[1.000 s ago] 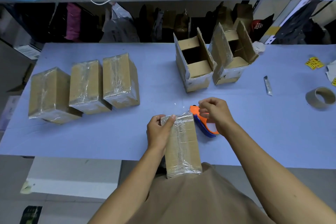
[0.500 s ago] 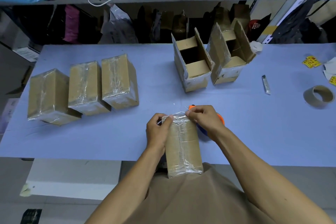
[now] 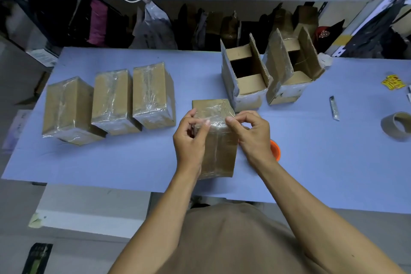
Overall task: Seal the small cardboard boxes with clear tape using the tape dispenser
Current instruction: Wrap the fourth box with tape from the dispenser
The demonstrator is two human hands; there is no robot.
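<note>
Nearest, both hands grip a small taped box [image 3: 219, 140] stood on the blue bench [image 3: 133, 162]: the left hand [image 3: 191, 140] curls round its 9 o'clock side, the right hand [image 3: 251, 135] pinches clear tape at its top edge. An orange tape dispenser [image 3: 275, 149] peeks out just at 3 o'clock, behind the right wrist. Farther off, three sealed boxes [image 3: 111, 100] sit at 10 o'clock and two open boxes [image 3: 266, 73] at 1 o'clock.

Both hands' grip [image 3: 191, 138] [image 3: 251, 133] on taped box [image 3: 219, 147]
</note>
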